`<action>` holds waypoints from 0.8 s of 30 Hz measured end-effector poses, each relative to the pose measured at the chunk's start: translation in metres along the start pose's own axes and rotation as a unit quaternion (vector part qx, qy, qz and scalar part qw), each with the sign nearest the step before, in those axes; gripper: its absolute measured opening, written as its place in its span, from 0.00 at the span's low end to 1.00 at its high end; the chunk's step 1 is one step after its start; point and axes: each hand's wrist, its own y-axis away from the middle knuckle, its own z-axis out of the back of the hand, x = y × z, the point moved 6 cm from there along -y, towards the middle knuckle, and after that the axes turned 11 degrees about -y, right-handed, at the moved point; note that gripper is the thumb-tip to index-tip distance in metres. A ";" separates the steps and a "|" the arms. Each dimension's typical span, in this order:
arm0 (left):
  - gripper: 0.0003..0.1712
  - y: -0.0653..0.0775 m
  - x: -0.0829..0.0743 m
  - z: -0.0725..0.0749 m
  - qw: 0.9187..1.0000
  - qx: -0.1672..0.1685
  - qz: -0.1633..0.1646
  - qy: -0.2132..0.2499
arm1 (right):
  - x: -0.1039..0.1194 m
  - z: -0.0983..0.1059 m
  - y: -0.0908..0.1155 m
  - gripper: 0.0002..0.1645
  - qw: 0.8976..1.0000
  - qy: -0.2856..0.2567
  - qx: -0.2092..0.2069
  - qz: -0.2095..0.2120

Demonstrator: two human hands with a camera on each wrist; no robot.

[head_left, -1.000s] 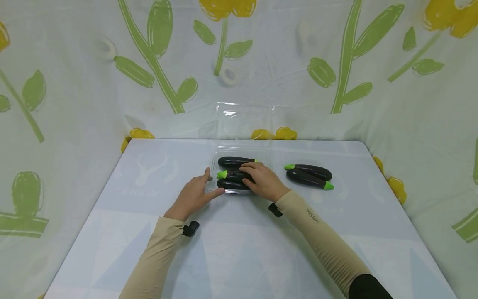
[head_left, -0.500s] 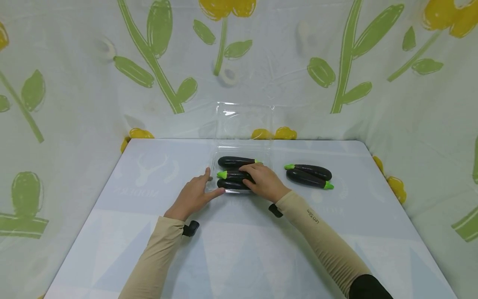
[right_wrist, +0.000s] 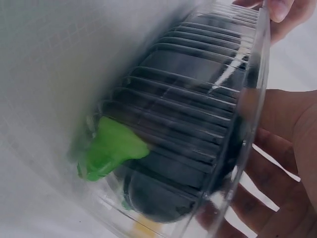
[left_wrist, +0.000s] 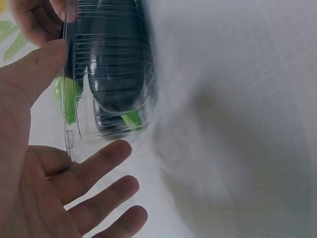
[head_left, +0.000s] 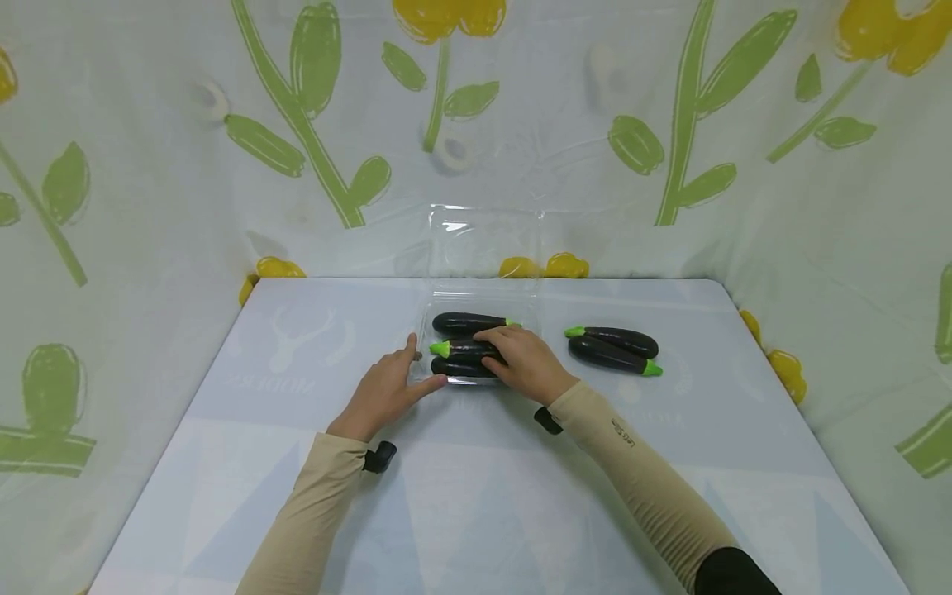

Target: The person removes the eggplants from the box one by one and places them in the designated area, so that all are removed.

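Note:
A clear plastic clamshell box [head_left: 470, 382] holds several dark eggplants with green caps. One eggplant [head_left: 467, 323] lies along its back side, a front one [head_left: 461, 367] along its near wall. Between and partly above them is another eggplant [head_left: 463, 349], its cap pointing left. My right hand [head_left: 530, 359] grips this one at its right end, thumb on the near side and fingers on the far side. My left hand [head_left: 383, 384] steadies the box's left near corner, thumb at the rim and fingers extended. Through the ribbed wall, the left wrist view shows eggplant bodies [left_wrist: 116, 74].
The box's transparent lid [head_left: 483, 248] stands raised at the back, near the table's far edge. Right of the box, two more eggplants [head_left: 606, 355] lie side by side on the pale patterned table [head_left: 461, 496]. A flower-printed curtain [head_left: 558, 165] surrounds the table.

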 end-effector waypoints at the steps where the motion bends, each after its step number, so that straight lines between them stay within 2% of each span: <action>1: 0.60 0.000 0.000 0.000 1.000 -0.001 0.000 -0.001 | 0.001 0.000 0.000 0.24 1.000 0.001 -0.001 0.000; 15: 0.60 -0.001 0.000 0.000 1.000 -0.011 -0.005 -0.020 | 0.018 0.019 0.011 0.25 0.999 0.005 -0.030 0.024; 24: 0.60 -0.001 -0.003 0.000 1.000 -0.007 0.008 -0.025 | 0.029 0.039 0.024 0.26 0.994 0.002 -0.085 0.070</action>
